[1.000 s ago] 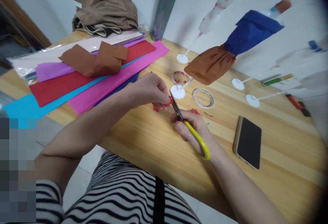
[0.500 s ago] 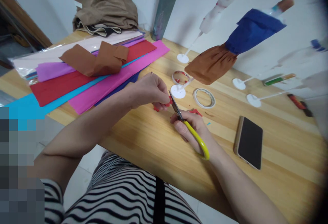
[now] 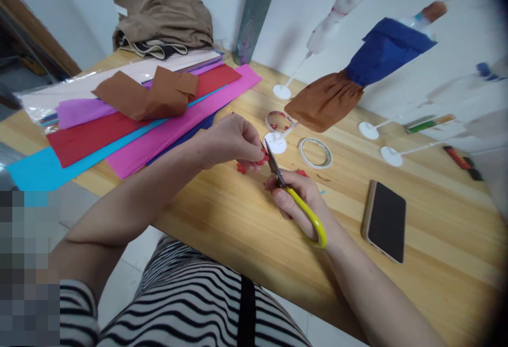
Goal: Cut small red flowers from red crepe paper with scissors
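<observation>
Between the fingertips of my left hand (image 3: pixel 234 140) is a small piece of red paper (image 3: pixel 263 157), mostly covered by the fingers. My right hand (image 3: pixel 296 199) is wrapped round yellow-handled scissors (image 3: pixel 305 212). Their dark blades (image 3: pixel 273 161) point up and away, the tips right beside the red piece. More red scraps (image 3: pixel 303 173) lie on the table just behind my right hand. In front of both hands stands a doll form in a blue top (image 3: pixel 387 53) and a gathered brown skirt (image 3: pixel 325 101), on a round white base (image 3: pixel 275 143).
Coloured paper sheets (image 3: pixel 182 111) with a folded brown piece (image 3: pixel 148 96) lie at left. Two tape rolls (image 3: pixel 315 153) sit near the stand. A phone (image 3: pixel 384 221) lies at right. At the back are a bottle (image 3: pixel 256 16), brown cloth (image 3: pixel 166 16) and another white doll form (image 3: pixel 343 8).
Hardly anything differs. The view has shifted slightly; both hands keep their places, with the scissors' tips still at the red paper.
</observation>
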{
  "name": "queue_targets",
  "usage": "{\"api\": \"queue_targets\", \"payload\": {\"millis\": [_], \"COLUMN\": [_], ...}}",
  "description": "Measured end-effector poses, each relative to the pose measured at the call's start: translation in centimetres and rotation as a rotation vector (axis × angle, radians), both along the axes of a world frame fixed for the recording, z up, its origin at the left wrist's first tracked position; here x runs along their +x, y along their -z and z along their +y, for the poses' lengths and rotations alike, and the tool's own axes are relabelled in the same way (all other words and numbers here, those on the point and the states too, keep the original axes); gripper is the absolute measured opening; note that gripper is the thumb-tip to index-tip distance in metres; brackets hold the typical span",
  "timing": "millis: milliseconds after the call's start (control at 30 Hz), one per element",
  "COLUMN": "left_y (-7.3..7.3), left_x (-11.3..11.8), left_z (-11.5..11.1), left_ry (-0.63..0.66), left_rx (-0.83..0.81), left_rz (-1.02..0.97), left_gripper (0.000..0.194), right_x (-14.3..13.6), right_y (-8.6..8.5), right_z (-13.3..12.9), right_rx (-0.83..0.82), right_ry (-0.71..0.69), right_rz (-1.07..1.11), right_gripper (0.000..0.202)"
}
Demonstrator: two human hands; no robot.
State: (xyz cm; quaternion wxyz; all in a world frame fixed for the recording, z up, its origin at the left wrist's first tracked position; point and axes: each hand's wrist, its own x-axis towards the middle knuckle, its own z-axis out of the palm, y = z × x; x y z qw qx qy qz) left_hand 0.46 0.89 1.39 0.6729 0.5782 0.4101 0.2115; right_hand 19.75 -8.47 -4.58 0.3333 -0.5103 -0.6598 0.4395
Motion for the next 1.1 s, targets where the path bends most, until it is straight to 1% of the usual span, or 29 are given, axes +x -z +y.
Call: {"api": "queue_targets", "payload": {"millis": [100, 167, 233, 300, 400, 467, 500, 600, 700, 767, 833, 900, 1000, 1100], "left_y": [0.3, 0.4, 0.7, 1.1, 2.0, 2.7, 3.0, 3.6, 3.7, 3.9, 4.2, 4.6, 5.1, 5.2], "left_x": [-0.2, -0.2, -0.1, 0.1, 0.7, 1.2, 1.4, 1.9, 2.2, 2.5, 2.9, 3.2, 3.4, 3.5], "left_z": [0.1, 0.1, 0.1, 0.0, -0.2, -0.4, -0.5, -1.2, -1.8, -2.2, -2.4, -2.6, -2.8, -2.8], "left_ry": [0.02, 0.027, 0.033, 0.022, -0.027, -0.022, -0.036, -0.072, -0.103, -0.132, -0.165, -0.189, -0.189, -0.18], "left_rx": [0.002, 0.005, 0.013, 0.021, 0.011, 0.015, 0.017, -0.028, -0.106, -0.16, -0.213, -0.249, -0.241, -0.203], "left_rz": [-0.06, -0.076, -0.071, -0.067, -0.11, -0.159, -0.195, -0.261, -0.302, -0.315, -0.327, -0.351, -0.363, -0.332], "left_gripper": [0.018, 0.018, 0.017, 0.014, 0.01, 0.012, 0.016, 0.015, 0.016, 0.011, 0.009, 0.011, 0.01, 0.011], "right_x": [0.2, 0.2, 0.0, -0.3, -0.8, -0.9, -0.9, -0.7, -0.6, -0.6, -0.6, -0.6, -0.3, -0.2], "right_y": [-0.4, -0.4, -0.2, 0.0, 0.0, 0.0, 0.0, 0.1, 0.0, -0.1, -0.1, 0.0, 0.3, 0.5], "right_z": [-0.1, -0.2, -0.2, -0.2, -0.1, 0.1, 0.1, 0.4, 0.7, 0.9, 1.1, 1.2, 1.3, 1.3], "right_rx": [0.006, -0.005, -0.013, 0.004, 0.067, 0.115, 0.133, 0.157, 0.123, 0.102, 0.085, 0.06, 0.044, 0.098], "right_ry": [-0.02, 0.002, 0.079, 0.197, 0.382, 0.444, 0.454, 0.454, 0.464, 0.474, 0.478, 0.477, 0.475, 0.47], "right_rz": [0.064, 0.134, 0.205, 0.251, 0.3, 0.328, 0.335, 0.347, 0.409, 0.479, 0.542, 0.58, 0.585, 0.56], "right_gripper": [0.044, 0.044, 0.04, 0.035, 0.033, 0.033, 0.032, 0.029, 0.031, 0.035, 0.037, 0.037, 0.036, 0.035]}}
